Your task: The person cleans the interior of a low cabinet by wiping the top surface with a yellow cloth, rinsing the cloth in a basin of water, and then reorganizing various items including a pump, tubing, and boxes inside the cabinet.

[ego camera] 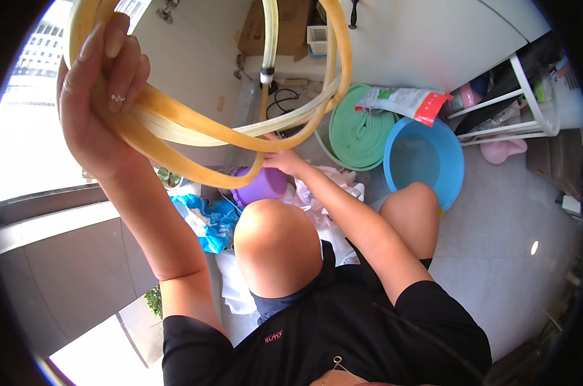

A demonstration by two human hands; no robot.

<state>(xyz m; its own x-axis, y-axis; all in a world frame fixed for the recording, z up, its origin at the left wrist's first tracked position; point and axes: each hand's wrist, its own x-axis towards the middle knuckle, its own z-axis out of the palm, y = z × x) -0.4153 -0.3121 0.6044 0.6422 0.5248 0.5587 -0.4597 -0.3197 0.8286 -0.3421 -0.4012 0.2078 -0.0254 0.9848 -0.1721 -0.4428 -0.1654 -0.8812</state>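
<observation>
Raised at the upper left, my left hand (110, 91) is closed around loops of yellowed, flexible hose (200, 125). The loops hang across the upper middle, some orange-yellow and some clearer. My right hand (284, 160) reaches in below them, beside a lower bend of the hose and above a purple plastic bucket (265, 186); its fingers are partly hidden, so whether it grips the hose is unclear. A clear hose (270, 38) with a black-and-white fitting (267, 75) comes down at the top, with a thinner yellowish length below the fitting.
A rolled green hose or mat (361, 128) lies beside a blue basin (424, 159), with a red-and-white packet (407, 102) across them. White cabinet doors stand open around a cardboard box (272, 31). Blue plastic packaging (209, 217) and a white metal rack (533, 96) flank my knees.
</observation>
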